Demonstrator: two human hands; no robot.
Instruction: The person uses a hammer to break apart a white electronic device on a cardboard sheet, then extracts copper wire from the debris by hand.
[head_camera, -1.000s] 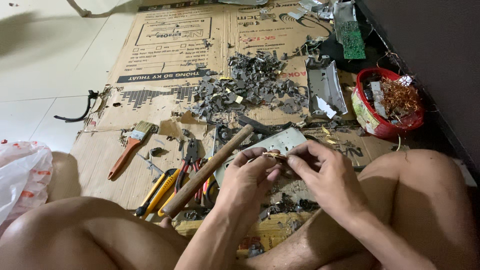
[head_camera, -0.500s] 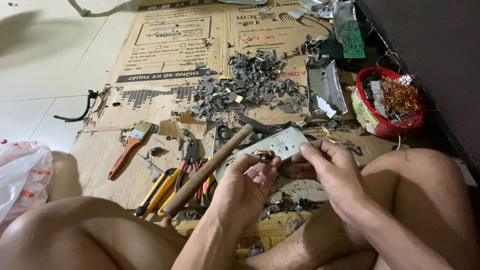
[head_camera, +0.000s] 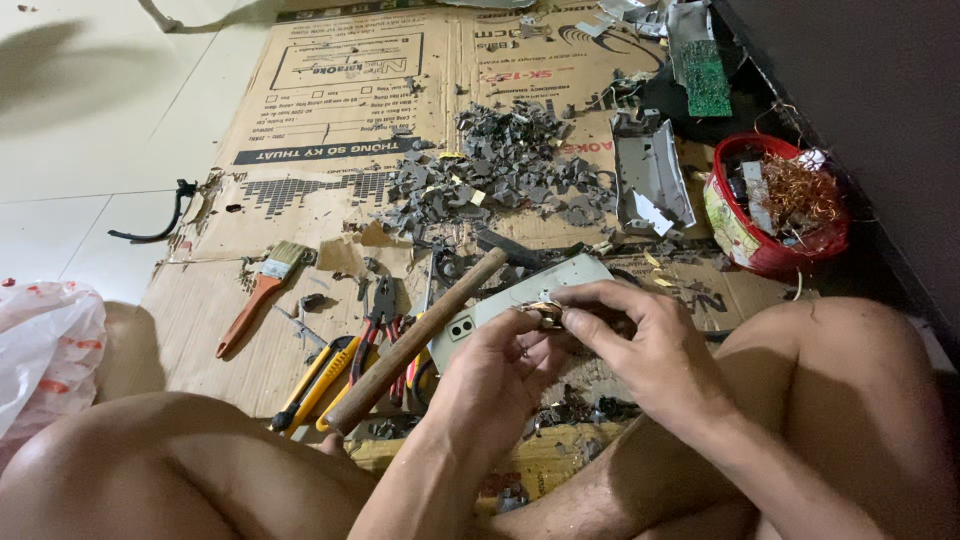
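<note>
Seated on floor, bare legs either side of a flattened cardboard sheet. Left hand and right hand brought together over the lap, fingertips of both pinched shut on one small brass-coloured metal part. Part held in the air between the two hands, just above a pale grey metal plate lying on the cardboard. Too small to tell its exact shape.

Wooden handle slanting from beside the left wrist up toward the plate. Left of it: red-handled pliers, yellow utility knife, paintbrush with orange handle.

Further up the cardboard: heap of grey broken fragments, a grey metal casing beside it, green circuit board near the top edge. Red bucket at right, holding copper wire and scraps. White plastic bag with red print at far left on pale floor tiles. Black curved hook just off the cardboard's left edge.
</note>
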